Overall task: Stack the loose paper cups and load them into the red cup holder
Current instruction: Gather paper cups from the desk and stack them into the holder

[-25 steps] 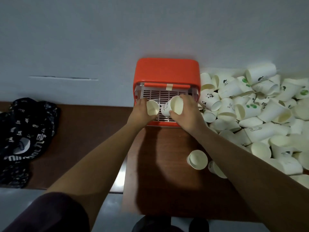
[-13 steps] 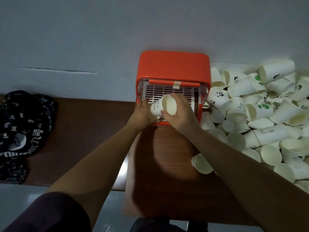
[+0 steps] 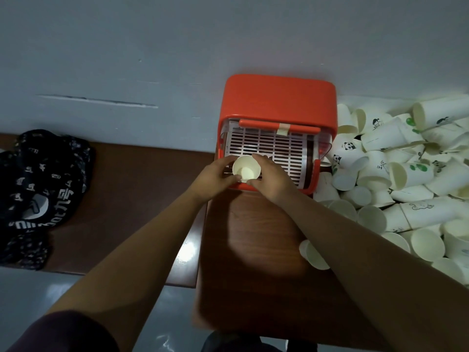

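One cup [image 3: 246, 170], plain cream paper, upright, mouth facing the camera, sits at the holder's [image 3: 278, 102] front-left over its white slotted tray. Left hand [image 3: 214, 176] and right hand [image 3: 271, 177] both curl round it. A pile [image 3: 406, 174] of printed cups lies right of the holder.

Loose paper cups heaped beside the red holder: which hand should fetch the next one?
Right, probably. The heap of white paper cups lies right of the red plastic cup holder, nearest the right hand; the left hand would cross over, and can hold the nested cups.

glossy plastic holder [image 3: 278, 97], matt paper cups [image 3: 380, 134], wooden table [image 3: 253, 250]
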A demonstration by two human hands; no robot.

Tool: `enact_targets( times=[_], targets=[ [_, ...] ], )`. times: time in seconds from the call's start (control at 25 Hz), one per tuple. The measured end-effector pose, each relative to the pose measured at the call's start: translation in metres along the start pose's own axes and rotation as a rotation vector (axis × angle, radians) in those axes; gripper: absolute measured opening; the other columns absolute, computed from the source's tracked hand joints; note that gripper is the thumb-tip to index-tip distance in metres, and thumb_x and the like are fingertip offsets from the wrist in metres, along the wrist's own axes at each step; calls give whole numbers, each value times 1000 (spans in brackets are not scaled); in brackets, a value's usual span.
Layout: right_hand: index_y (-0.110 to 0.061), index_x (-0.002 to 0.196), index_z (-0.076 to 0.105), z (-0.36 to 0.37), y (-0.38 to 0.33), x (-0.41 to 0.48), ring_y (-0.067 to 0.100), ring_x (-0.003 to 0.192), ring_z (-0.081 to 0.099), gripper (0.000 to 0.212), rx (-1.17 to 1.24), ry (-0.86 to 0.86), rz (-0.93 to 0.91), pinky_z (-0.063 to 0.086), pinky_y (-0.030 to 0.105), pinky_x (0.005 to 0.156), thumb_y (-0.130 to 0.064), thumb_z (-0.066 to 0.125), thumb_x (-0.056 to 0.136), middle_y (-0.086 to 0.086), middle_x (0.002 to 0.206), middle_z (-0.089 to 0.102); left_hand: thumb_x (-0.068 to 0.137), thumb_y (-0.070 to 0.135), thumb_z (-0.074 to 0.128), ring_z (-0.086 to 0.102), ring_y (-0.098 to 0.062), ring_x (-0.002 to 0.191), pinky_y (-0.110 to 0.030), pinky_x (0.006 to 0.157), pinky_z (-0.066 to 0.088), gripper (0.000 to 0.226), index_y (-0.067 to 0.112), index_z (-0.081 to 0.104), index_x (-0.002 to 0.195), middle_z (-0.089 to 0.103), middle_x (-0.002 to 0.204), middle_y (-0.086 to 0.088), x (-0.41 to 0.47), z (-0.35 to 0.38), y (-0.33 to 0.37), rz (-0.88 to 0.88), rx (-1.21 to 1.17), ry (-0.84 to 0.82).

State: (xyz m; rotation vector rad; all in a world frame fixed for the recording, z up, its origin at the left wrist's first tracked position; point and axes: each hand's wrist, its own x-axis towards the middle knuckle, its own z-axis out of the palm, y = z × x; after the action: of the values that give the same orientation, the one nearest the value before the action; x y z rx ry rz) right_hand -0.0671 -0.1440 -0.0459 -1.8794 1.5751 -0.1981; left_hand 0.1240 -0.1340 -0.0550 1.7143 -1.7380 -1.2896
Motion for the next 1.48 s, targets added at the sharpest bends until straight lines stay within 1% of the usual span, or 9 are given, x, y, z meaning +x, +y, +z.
enact_targets(
  times=[0.12,0.24,0.4,0.48,0.64,0.88,1.12,1.28,1.48],
  targets=[
    [-16,149,35,3,-3,-1,24,132,45,76,23,19,16,37,38,109,-26,74,85,6,146,47,88,17,72,61,-8,107,-8,85,46,52,22,56,136,63,129,2,0,5,1,15,98,55],
    [-11,147,36,-5,-4,-15,23,133,42,72,84,46,2,33,31,107,-27,72,86,7,145,45,89,21,70,56,-15,116,-31,100,49,51,19,53,138,55,135,-3,-5,9,10,40,175,104],
    [-8,137,48,-45,18,-68,20,125,48,55,96,181,-19,37,24,100,-25,66,89,8,134,51,91,28,65,51,-17,117,-31,97,46,45,18,52,133,45,136,-4,-29,14,34,2,144,208],
    [-10,126,55,-69,44,-104,19,114,53,43,62,223,8,39,21,90,-20,67,86,3,118,54,91,30,65,55,-17,114,-36,97,50,39,16,55,127,47,133,-3,-43,28,50,29,122,161],
    [-11,137,45,-107,110,-167,25,127,44,61,-112,139,142,39,38,104,-29,68,84,7,137,45,89,30,67,55,-16,110,-39,100,48,37,15,58,122,53,124,-3,-67,81,87,82,159,-49],
    [-1,121,55,-118,148,-206,31,110,53,57,-169,94,19,42,36,93,-27,76,75,16,121,57,72,46,81,45,-21,126,-37,105,41,78,20,47,138,47,133,-4,-95,180,112,25,317,-261],
    [-3,134,45,-90,177,-181,36,113,51,78,-283,36,-30,42,46,99,-42,76,74,17,125,52,49,63,75,44,-29,127,-45,104,43,112,20,36,145,40,137,-7,-111,228,98,-38,384,-209],
    [-8,126,48,-76,183,-165,32,105,54,67,-388,109,-66,45,44,93,-50,70,77,12,117,55,59,50,80,53,-28,116,-47,90,51,88,21,45,135,49,128,-2,-114,240,90,-20,371,-93],
    [-11,122,55,-71,177,-160,29,99,56,50,-531,182,-116,46,41,83,-40,66,83,8,113,60,69,33,85,52,-26,117,-39,95,47,76,13,49,132,53,128,-5,-124,216,87,11,267,9]
  ],
)
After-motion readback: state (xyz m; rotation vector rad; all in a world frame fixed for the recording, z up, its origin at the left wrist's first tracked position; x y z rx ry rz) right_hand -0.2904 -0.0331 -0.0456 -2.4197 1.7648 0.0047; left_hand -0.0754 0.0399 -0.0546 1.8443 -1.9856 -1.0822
